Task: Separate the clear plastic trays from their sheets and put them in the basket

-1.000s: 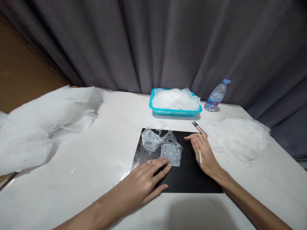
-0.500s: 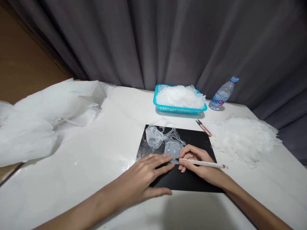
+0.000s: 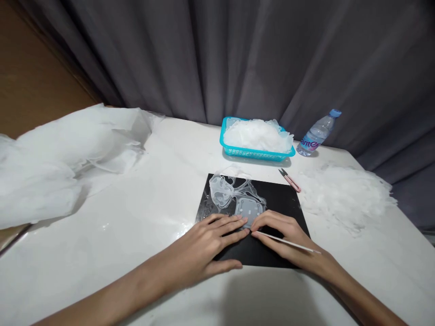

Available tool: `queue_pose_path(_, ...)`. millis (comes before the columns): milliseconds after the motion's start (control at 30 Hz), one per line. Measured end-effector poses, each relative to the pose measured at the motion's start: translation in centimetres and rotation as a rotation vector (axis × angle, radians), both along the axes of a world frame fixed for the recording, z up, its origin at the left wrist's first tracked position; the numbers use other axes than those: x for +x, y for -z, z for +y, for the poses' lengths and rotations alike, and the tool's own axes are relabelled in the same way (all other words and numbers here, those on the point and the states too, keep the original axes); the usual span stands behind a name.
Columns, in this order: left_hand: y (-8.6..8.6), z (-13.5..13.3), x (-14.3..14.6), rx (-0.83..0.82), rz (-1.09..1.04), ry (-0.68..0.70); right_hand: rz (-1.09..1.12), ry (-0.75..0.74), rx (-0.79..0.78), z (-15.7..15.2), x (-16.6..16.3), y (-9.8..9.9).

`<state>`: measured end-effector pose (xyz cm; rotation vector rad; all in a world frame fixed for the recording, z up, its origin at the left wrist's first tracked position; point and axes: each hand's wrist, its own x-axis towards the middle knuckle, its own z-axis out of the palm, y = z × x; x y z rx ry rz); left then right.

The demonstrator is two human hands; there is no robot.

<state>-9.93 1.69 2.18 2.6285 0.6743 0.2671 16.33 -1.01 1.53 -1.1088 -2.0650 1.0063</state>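
A black mat (image 3: 285, 194) lies on the white table. On it sits a translucent whitish cut-out piece with a bow-like part (image 3: 221, 190) and a rounded square part (image 3: 249, 209). My left hand (image 3: 212, 240) rests flat, fingers stretched, its fingertips on the square part's lower edge. My right hand (image 3: 285, 233) is closed around a slim white tool (image 3: 288, 242), its fingertips pinched beside the square part's lower right corner. The tool's tip is hidden by the fingers, so I cannot tell its exact kind.
Behind the mat stands a turquoise basket (image 3: 258, 155) heaped with white translucent pieces. A water bottle (image 3: 316, 136) is to its right. Small pink-handled thread snips (image 3: 290, 180) lie by the mat. White filmy heaps lie at right (image 3: 350, 197) and left (image 3: 71, 163).
My right hand has turned and drawn its fingertips in to the square part's lower edge. The tool's rear end has tilted downward, and its dark tip no longer shows. My left hand stays nearly still.
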Motion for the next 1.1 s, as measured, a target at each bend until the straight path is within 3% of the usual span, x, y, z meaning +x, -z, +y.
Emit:
queue_pose_path(233,0.1,0.0,-0.3,0.001,-0.031,0.009,-0.085,-0.027,0.071,-0.4,-0.1,-0.1)
queue_pose_path(533,-0.6,0.1,-0.5,-0.076,0.049,0.021,-0.291,-0.103,0.514,0.2,-0.6,1.0)
queue_pose_path(633,-0.7,0.3,-0.6,-0.108,0.053,0.004,-0.333,-0.107,0.455,0.0,-0.3,0.3)
queue_pose_path(900,-0.6,0.3,-0.5,-0.13,-0.042,-0.004,-0.253,-0.074,0.069,-0.7,1.3,-1.7)
queue_pose_path(1100,-0.2,0.3,-0.5,-0.092,-0.048,0.009,-0.25,-0.053,0.119,-0.5,1.0,-1.2)
